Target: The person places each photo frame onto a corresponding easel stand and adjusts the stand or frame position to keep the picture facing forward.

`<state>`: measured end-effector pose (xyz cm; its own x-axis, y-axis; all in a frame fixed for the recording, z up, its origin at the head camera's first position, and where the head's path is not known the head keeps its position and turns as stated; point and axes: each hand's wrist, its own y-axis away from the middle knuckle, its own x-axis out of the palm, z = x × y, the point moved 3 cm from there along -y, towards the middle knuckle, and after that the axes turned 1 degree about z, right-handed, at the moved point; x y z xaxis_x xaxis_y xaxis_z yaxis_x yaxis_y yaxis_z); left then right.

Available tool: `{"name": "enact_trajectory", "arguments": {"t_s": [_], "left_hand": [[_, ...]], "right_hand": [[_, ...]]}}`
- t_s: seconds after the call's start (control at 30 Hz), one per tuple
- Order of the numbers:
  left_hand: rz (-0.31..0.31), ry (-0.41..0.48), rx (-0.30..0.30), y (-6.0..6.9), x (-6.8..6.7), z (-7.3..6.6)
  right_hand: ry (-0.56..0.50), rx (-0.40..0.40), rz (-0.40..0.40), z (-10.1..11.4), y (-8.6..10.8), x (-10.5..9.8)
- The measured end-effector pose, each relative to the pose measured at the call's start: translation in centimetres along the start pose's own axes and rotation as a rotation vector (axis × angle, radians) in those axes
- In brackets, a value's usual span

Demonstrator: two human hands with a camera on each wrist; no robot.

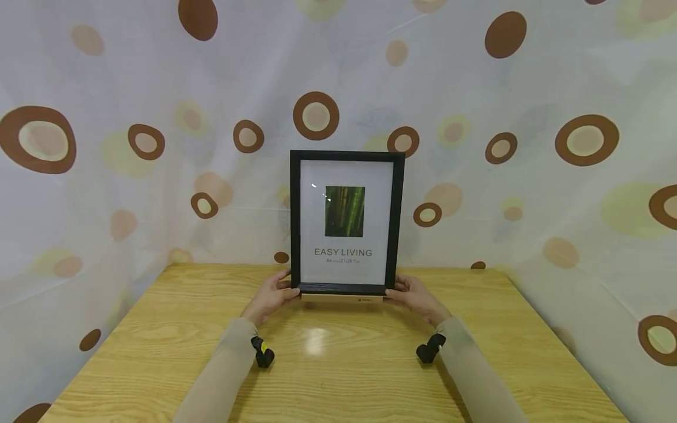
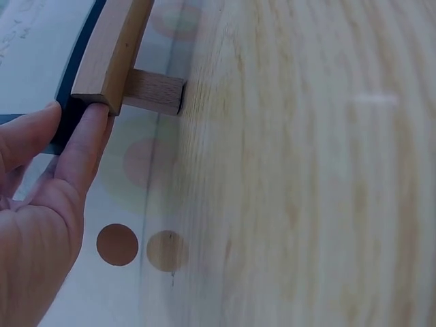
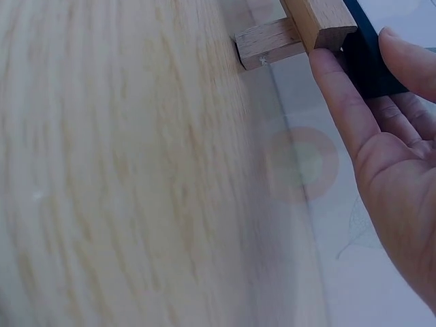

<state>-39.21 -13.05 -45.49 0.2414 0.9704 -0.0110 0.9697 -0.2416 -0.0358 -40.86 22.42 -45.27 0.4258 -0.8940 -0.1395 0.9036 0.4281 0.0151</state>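
Note:
A black picture frame (image 1: 347,211) stands upright, leaning slightly back, with a green bamboo print behind its glass and the words "EASY LIVING". Beneath its lower edge is a light wooden stand (image 1: 342,298), whose ledge and a short foot (image 2: 158,92) appear in both wrist views. My left hand (image 1: 268,296) grips the frame's lower left corner, thumb in front, with a finger touching the end of the ledge. At the lower right corner my right hand (image 1: 418,298) does the same, its index fingertip against the ledge (image 3: 330,24). The stand's back is hidden.
The stand is on a wood-grain table (image 1: 317,376), towards its far edge. Behind and at both sides hangs a pale curtain (image 1: 254,70) with brown and green spots. A small black device (image 1: 262,352) is worn at each wrist.

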Motion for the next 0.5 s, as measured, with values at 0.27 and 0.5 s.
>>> {"name": "enact_trajectory", "arguments": {"t_s": [0.27, 0.5], "left_hand": [[0.018, 0.01, 0.006, 0.07, 0.34, -0.04], [-0.002, -0.004, -0.003, -0.21, 0.16, -0.1]], "right_hand": [[0.006, 0.001, -0.006, -0.05, 0.15, -0.35], [0.006, -0.029, -0.004, 0.19, -0.05, -0.3]]}}
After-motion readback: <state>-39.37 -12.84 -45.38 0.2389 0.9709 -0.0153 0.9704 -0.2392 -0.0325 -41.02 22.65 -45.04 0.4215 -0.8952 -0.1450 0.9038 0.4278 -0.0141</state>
